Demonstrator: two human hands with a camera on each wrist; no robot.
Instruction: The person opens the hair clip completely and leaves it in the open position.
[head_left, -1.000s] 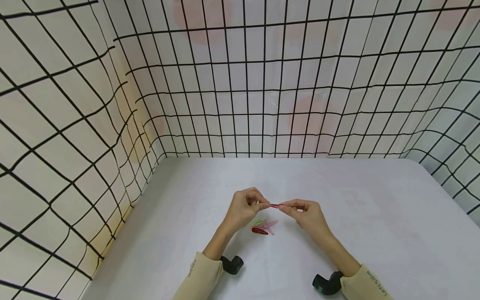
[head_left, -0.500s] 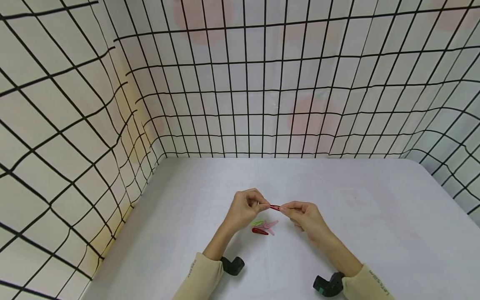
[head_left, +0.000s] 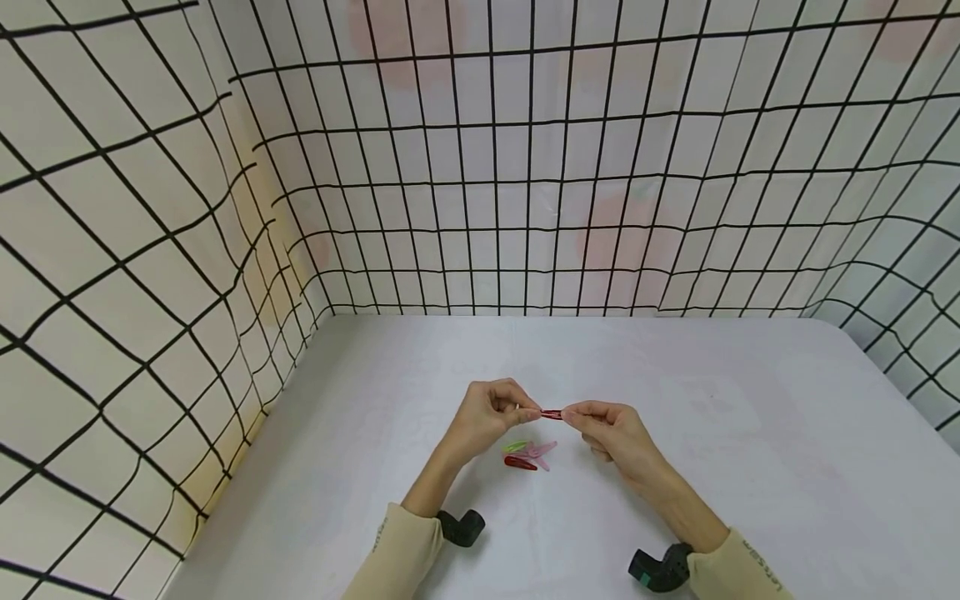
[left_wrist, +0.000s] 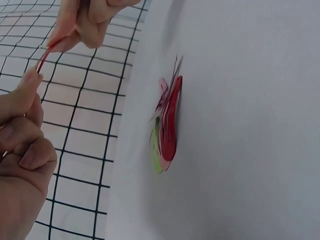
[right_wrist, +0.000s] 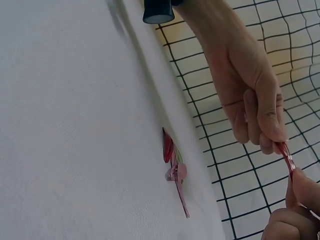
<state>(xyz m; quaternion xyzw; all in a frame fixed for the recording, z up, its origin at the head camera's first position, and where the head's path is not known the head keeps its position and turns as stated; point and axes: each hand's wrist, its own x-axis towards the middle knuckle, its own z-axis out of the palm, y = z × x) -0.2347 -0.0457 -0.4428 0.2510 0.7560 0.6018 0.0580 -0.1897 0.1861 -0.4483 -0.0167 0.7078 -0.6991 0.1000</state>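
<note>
Between my two hands a red snap hair clip [head_left: 552, 414] is held above the table, one end in each hand. My left hand [head_left: 483, 417] pinches its left end between thumb and forefinger. The other end is pinched by my right hand [head_left: 611, 429], whose fingertips cover it. In the right wrist view the red hair clip [right_wrist: 287, 156] looks slightly split along its length. Below the hands lies a small pile of hair clips: a red one [head_left: 521, 462], a green one [head_left: 515, 447] and pink ones [head_left: 537, 451] that overlap.
The pile rests on a white table [head_left: 375, 375]. Black grid netting [head_left: 525, 167] hangs in front of white walls at the back and sides. A black wrist camera [head_left: 462, 528] sits on the left forearm, another black wrist camera [head_left: 660, 568] on the right.
My right hand has shifted slightly right, its lower fingers now tucked in, and more of the red hair clip shows between the hands. The pile has not moved.
</note>
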